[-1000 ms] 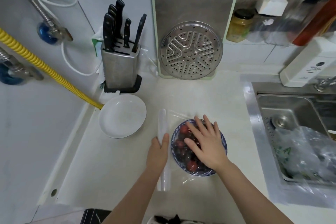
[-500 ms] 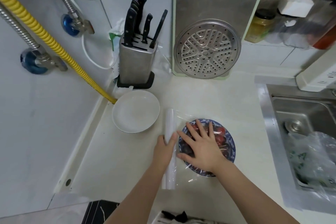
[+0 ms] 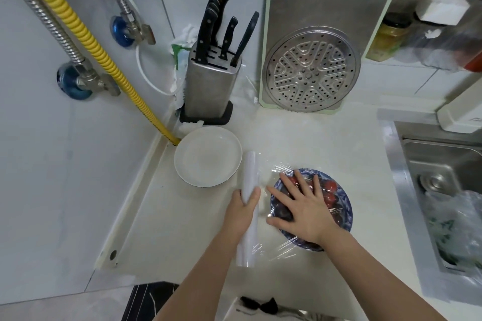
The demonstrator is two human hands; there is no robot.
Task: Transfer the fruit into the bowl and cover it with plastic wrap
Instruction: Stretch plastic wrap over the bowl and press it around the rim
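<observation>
The left hand [image 3: 241, 212] grips the roll of plastic wrap [image 3: 249, 206] just left of the bowl [image 3: 344, 206]. The right hand [image 3: 305, 210] lies flat, fingers spread, pressing the stretched film onto the fruit [image 3: 330, 190] in the bowl on the counter [image 3: 326, 143].

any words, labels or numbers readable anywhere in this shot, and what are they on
None can be read.
White appliance by the sink: a small dark mark on its front, too small and blurred to read.
Green packet behind the knife block: no legible print.
Jar on the ledge: no readable label.
Plastic wrap roll: plain, no print visible.
</observation>
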